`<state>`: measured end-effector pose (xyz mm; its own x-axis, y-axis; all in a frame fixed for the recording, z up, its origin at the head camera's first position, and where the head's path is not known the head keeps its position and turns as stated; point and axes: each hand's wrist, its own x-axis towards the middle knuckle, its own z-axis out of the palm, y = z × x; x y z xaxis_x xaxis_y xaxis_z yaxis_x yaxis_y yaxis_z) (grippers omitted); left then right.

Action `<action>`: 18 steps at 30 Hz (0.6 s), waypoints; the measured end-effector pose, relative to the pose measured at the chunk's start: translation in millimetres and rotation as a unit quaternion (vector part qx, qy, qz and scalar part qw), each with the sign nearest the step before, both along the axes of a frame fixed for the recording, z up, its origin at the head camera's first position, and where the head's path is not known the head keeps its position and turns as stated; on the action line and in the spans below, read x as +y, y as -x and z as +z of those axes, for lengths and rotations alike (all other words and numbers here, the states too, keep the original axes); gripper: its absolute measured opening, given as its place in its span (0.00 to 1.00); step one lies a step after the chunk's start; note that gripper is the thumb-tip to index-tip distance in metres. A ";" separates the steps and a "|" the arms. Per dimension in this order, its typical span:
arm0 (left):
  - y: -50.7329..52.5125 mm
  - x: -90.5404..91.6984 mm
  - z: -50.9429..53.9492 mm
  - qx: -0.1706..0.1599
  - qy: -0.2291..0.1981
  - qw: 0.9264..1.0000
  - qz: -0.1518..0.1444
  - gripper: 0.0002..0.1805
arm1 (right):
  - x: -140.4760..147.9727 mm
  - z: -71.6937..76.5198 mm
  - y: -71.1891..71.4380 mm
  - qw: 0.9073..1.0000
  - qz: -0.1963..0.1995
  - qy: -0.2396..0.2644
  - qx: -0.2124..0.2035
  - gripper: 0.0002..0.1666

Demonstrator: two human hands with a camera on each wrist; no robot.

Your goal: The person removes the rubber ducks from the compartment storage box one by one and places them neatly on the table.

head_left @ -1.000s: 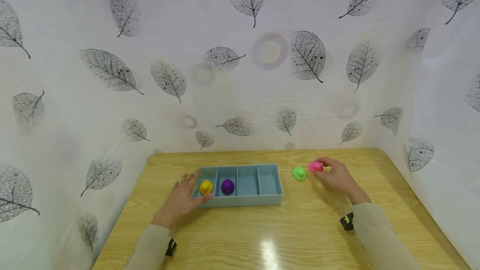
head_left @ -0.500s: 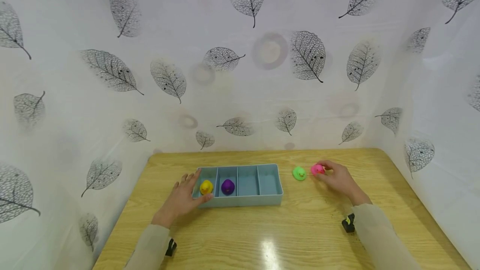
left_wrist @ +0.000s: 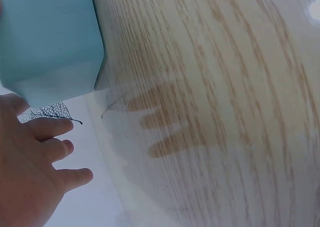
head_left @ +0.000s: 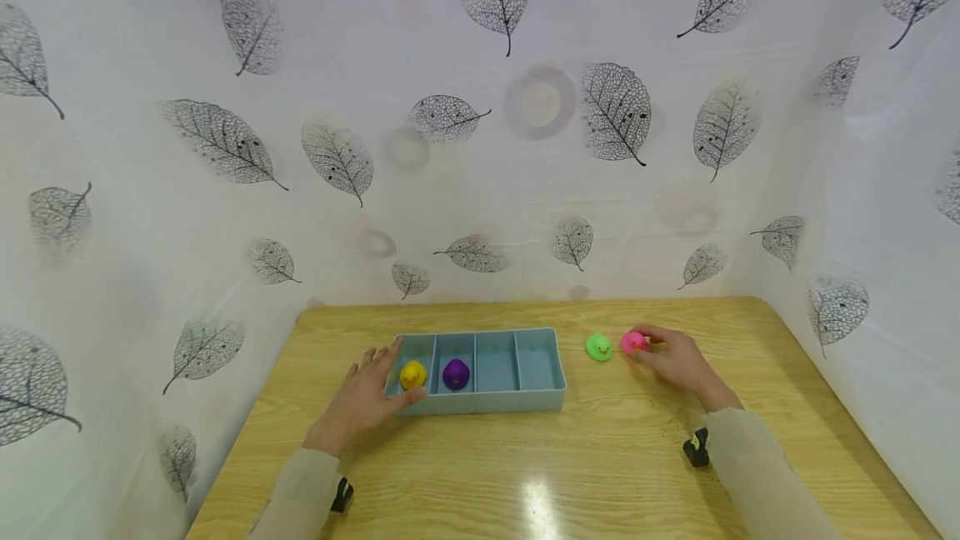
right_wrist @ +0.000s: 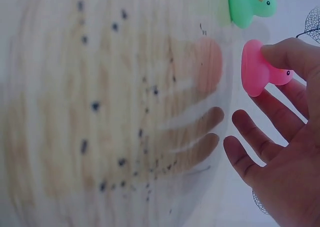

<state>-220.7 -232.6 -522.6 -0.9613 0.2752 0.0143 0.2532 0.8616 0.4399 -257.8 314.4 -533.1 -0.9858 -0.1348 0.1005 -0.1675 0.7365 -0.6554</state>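
Tabletop (head_left: 480,473) of pale wood grain is serving as a clock face centred on the blue tray (head_left: 480,404), twelve o'clock pointing to the leaf-printed sheet (head_left: 517,190). The right hand (head_left: 678,362), reaching in from four o'clock, is pinching a pink duck (head_left: 633,343) near three o'clock between thumb and nearer fingers. In the right wrist view, that hand's two outer fingers are standing apart from the duck, whose flat base is hanging just clear of its reflection; dark specks (right_wrist: 95,106) are dotting the wood. A green duck (head_left: 598,347) is resting between tray and pink duck, also near three o'clock. The left hand (head_left: 363,392), entering from eight o'clock, is spreading wide around the tray's nine o'clock end, thumb lying at the six o'clock wall, a finger reaching the end rim. A yellow duck (head_left: 413,375) is occupying the endmost compartment at nine o'clock; a purple duck (head_left: 456,374) is sitting in the adjoining one. Beige sleeves (head_left: 765,473) are covering both forearms, a black device (head_left: 696,447) showing by the right wrist.
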 end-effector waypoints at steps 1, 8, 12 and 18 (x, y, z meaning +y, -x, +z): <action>0.3 -0.1 -0.5 -0.001 0.000 1.000 0.000 0.57 | 0.3 -1.0 0.6 1.000 0.000 -0.002 -0.001 0.30; 2.1 -1.6 -4.3 -0.006 0.003 1.000 -0.003 0.58 | 1.4 -4.1 1.0 1.000 0.002 -0.002 0.002 0.31; 0.5 -0.6 -1.5 -0.010 0.002 1.000 -0.002 0.58 | 0.0 -2.8 0.3 1.000 0.003 -0.002 0.007 0.29; -0.7 0.4 1.0 -0.007 -0.003 1.000 0.000 0.57 | -0.1 -3.5 0.5 1.000 0.006 -0.006 0.008 0.28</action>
<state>-220.1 -232.2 -521.6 -0.9615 0.2749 0.0025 0.2468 0.8588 0.4490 -258.3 314.3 -536.6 -0.9821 -0.1488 0.1154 -0.1881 0.7421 -0.6433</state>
